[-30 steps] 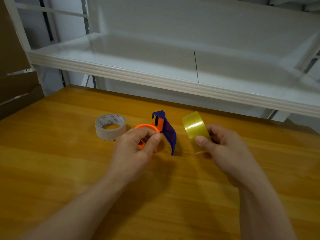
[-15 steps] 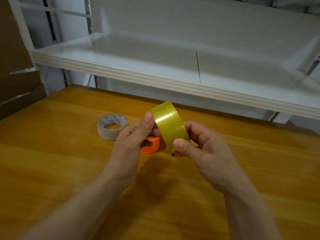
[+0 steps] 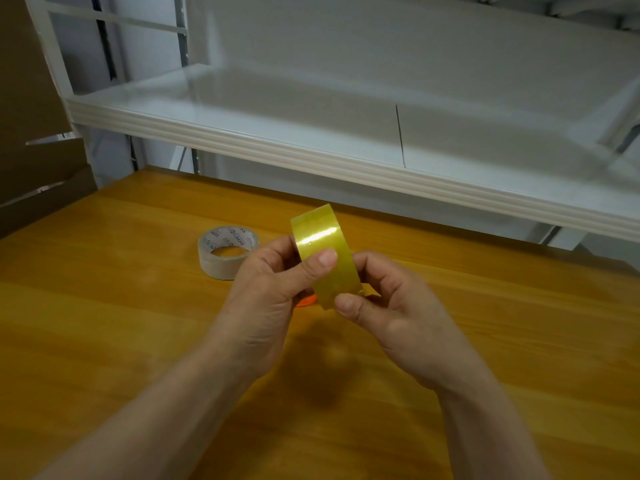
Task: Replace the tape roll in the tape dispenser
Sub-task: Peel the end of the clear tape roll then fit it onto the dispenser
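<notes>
Both hands, left hand and right hand, grip the yellow tape roll upright.

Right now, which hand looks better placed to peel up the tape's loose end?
Probably the left hand: its thumb lies on the yellow tape roll's outer face, while the right hand grips the roll's lower part.

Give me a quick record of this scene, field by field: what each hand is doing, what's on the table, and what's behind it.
left hand: grips yellow tape roll, thumb on its outer face
right hand: grips same roll, lower edge
dispenser: only an orange part visible behind the hands
grey tape roll: flat on wooden table
behind: white shelf
</notes>
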Demonstrator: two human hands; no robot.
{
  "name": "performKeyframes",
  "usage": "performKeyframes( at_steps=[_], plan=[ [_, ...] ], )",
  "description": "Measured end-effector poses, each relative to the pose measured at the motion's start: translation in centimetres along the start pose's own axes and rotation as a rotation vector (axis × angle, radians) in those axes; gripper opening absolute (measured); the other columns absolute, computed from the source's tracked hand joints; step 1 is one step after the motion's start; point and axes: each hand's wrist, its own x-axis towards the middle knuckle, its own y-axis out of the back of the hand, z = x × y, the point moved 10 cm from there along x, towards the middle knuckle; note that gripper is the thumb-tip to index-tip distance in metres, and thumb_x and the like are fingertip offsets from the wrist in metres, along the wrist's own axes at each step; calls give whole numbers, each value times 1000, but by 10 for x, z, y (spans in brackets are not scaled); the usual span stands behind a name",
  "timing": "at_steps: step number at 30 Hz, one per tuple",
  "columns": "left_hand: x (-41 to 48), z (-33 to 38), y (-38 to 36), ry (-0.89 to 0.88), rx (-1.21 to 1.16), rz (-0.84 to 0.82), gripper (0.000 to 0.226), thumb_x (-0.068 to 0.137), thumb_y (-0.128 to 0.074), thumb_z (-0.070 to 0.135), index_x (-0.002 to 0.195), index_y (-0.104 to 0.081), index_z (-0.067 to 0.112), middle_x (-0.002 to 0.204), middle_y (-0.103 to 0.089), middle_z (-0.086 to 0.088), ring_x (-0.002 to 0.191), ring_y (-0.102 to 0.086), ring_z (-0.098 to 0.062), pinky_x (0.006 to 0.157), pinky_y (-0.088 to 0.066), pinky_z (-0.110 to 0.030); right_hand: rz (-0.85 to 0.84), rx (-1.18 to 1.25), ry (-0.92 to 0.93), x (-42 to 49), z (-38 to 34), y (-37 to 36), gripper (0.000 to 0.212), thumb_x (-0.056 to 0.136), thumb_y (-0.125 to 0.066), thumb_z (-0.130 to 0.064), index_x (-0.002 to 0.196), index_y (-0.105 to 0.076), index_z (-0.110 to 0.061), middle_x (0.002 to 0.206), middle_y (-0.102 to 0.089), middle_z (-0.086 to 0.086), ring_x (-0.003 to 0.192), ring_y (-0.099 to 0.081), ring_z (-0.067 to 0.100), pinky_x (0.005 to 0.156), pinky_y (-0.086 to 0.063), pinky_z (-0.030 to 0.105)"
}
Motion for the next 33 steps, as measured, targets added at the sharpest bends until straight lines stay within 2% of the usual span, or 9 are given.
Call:
performKeyframes(
  at_steps=[5,8,13,17,21,23,25,29,33],
  plan=[
    [0,2,1,-18,17,5,39,75,-74,17,113,-69,6,113,-73,-22,99,-71,-33,80,-58,-38,-15,111,-16,2,5,-6,21,94,-61,-21,115,-65,-21,109,-71,0,102,-68,17,87,-58,33],
    [0,4,1,-46,50,2,34,75,-75,18,108,-72,11,111,-74,-19,105,-69,-35,89,-54,-45,2,154,-25,3,8,-7,28,98,-54,-27,122,-64,-17,115,-72,1,107,-68,20,90,-58,38],
    [-4,12,-8,-141,194,-66,33,81,-73,20,113,-69,17,112,-74,-12,109,-68,-31,90,-57,-38,73,240,-43,6,10,-4,26,97,-50,-29,112,-68,-18,112,-74,3,104,-70,21,83,-57,37],
    [-8,17,-18,-206,290,-110,32,82,-72,21,113,-68,21,108,-72,-11,104,-67,-32,88,-58,-43,145,319,-21,7,8,1,20,95,-50,-26,97,-69,-22,99,-75,3,92,-70,20,76,-56,36],
    [-10,20,-22,-243,342,-135,32,81,-74,20,113,-67,21,103,-72,-6,95,-69,-21,80,-57,-32,193,348,18,6,2,6,17,94,-52,-25,92,-68,-21,99,-73,17,87,-71,25,71,-55,33],
    [-10,23,-21,-264,359,-143,32,81,-77,24,112,-68,19,103,-72,-7,95,-69,-22,80,-57,-32,202,346,40,6,-1,8,16,94,-52,-23,92,-67,-17,97,-73,17,84,-70,23,69,-55,32],
    [-8,24,-17,-246,280,-131,30,84,-72,31,110,-70,17,103,-73,-8,95,-69,-23,80,-58,-32,194,283,56,5,-4,8,17,95,-52,-24,92,-65,-15,96,-73,12,84,-71,23,69,-58,35],
    [-3,16,-3,-74,44,-40,28,88,-55,37,89,-72,14,80,-69,-6,74,-64,-19,63,-53,-29,169,137,56,3,-4,3,20,91,-55,-33,91,-63,-15,99,-71,14,86,-73,27,70,-62,40],
    [-1,12,-1,-45,7,-27,29,86,-60,34,98,-71,10,94,-62,-18,86,-53,-31,74,-43,-40,187,111,51,3,-2,6,23,90,-55,-34,93,-63,-13,101,-72,15,89,-72,25,72,-61,38]
  ],
)
